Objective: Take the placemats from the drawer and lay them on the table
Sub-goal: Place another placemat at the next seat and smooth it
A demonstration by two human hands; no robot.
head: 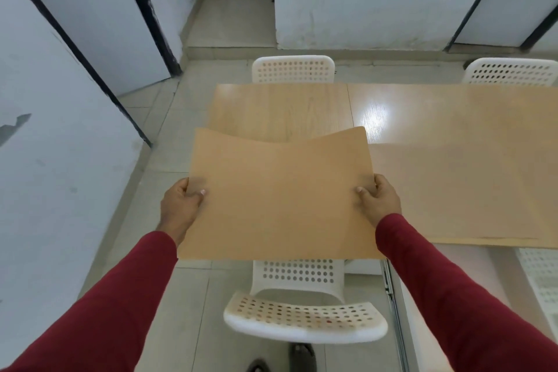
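A tan rectangular placemat [280, 196] hangs in the air over the near left corner of the light wooden table [453, 160]. Its far edge curls upward. My left hand [181, 205] grips the placemat's left edge, thumb on top. My right hand [380, 199] grips its right edge the same way. Both arms wear dark red sleeves. The placemat hides part of the table's near edge and the back of a chair below it. No drawer is in view.
A white perforated chair [305, 311] stands right in front of me, pushed toward the table. Two more white chairs [293, 69] [510, 71] stand at the far side. Another white perforated piece [540, 275] shows at the right. White walls with black trim close the left side.
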